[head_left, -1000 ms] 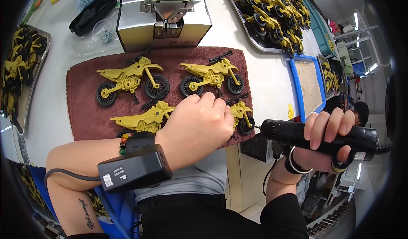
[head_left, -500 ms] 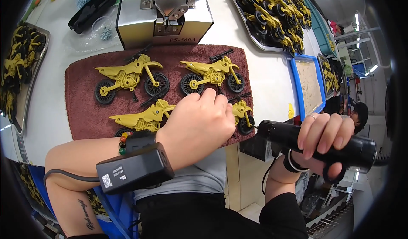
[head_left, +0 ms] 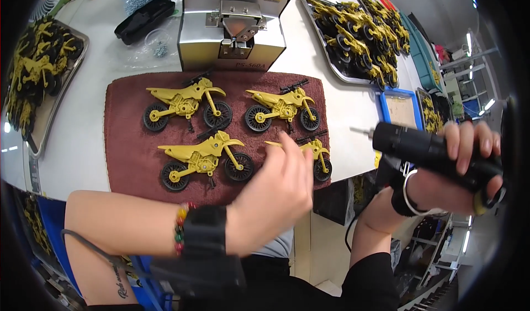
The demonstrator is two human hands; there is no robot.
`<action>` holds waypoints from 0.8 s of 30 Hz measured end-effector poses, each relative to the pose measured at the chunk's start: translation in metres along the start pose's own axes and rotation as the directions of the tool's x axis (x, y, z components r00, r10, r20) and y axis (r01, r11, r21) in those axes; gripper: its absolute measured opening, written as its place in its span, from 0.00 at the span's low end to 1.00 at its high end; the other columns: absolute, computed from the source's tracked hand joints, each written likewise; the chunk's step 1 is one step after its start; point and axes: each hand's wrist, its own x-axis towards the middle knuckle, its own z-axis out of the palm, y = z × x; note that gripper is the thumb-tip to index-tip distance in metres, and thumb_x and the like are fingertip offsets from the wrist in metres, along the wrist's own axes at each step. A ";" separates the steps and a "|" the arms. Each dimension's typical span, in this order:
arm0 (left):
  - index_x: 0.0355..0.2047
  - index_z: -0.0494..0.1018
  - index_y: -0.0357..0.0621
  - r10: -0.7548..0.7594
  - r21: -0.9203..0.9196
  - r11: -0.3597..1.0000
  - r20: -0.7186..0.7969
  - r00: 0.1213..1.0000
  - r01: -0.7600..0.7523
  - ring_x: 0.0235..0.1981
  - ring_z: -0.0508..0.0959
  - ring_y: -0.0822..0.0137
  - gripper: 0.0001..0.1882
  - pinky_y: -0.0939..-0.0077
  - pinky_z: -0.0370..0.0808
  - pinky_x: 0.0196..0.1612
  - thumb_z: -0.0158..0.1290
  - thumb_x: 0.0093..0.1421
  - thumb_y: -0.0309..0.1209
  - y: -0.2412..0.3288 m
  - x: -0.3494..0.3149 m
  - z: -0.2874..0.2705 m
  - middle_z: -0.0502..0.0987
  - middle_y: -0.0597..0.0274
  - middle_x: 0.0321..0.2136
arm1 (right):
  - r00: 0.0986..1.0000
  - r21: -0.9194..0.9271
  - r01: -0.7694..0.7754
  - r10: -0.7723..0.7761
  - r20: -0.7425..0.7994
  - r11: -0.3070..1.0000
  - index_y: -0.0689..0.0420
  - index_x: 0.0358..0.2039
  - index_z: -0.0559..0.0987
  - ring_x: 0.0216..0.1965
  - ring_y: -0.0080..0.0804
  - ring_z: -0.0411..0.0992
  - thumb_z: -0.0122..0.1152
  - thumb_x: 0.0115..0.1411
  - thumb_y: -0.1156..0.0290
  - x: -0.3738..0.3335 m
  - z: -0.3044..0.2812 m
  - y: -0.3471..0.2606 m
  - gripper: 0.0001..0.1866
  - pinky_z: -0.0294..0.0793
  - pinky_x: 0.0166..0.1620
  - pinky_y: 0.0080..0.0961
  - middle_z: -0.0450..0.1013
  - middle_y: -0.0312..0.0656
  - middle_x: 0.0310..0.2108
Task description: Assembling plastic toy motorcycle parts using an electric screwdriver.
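My right hand (head_left: 441,173) grips a black electric screwdriver (head_left: 411,145), its thin bit (head_left: 361,130) pointing left past the towel's right edge. My left hand (head_left: 276,192), slightly blurred, has its fingers loosely stretched and holds nothing that I can see. Behind it a yellow toy motorcycle (head_left: 321,159) is partly hidden; whether the fingers touch it I cannot make out. Three more toy motorcycles lie on their sides: one at lower left (head_left: 201,159), one at upper left (head_left: 182,104) and one at upper right (head_left: 281,107). All have black wheels and handlebars.
A brown towel (head_left: 127,145) lies under the motorcycles. Behind it stands a metal machine (head_left: 234,46). Metal trays heaped with toy motorcycles flank it, at left (head_left: 52,109) and right (head_left: 330,54). A blue-rimmed tray (head_left: 400,109), black case (head_left: 144,19) and screws (head_left: 160,48) are also here.
My right hand has lifted the screwdriver away from the lower right motorcycle, up and to the right. My left hand has loosened and drawn back toward me, uncovering the lower left motorcycle. The view has shifted.
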 end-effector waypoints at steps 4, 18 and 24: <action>0.49 0.67 0.33 0.072 -0.069 0.995 0.041 0.997 -0.069 0.50 0.67 0.48 0.23 0.61 0.65 0.49 0.38 0.56 0.35 0.043 -0.016 -0.019 0.69 0.39 0.45 | 0.999 0.136 0.027 -0.022 -0.039 0.990 0.60 0.32 0.66 0.24 0.22 0.61 0.57 0.42 0.62 0.043 0.024 0.029 0.19 0.58 0.34 0.21 0.63 0.38 0.31; 0.62 0.51 0.56 -0.386 -0.184 0.911 -0.071 0.920 0.368 0.59 0.59 0.49 0.29 0.61 0.54 0.60 0.38 0.57 0.34 0.077 0.010 0.052 0.58 0.49 0.57 | 0.998 0.054 0.065 -0.064 -0.009 0.996 0.63 0.41 0.71 0.18 0.22 0.65 0.52 0.57 0.57 0.095 0.096 0.139 0.21 0.67 0.23 0.17 0.66 0.35 0.22; 0.60 0.55 0.51 -0.403 -0.248 0.896 -0.109 0.909 0.368 0.57 0.61 0.51 0.28 0.62 0.58 0.58 0.40 0.57 0.34 0.074 0.012 0.051 0.61 0.50 0.55 | 0.998 -0.015 -0.014 0.013 -0.067 1.000 0.65 0.41 0.72 0.18 0.23 0.65 0.53 0.56 0.57 0.097 0.087 0.148 0.22 0.68 0.23 0.17 0.66 0.35 0.22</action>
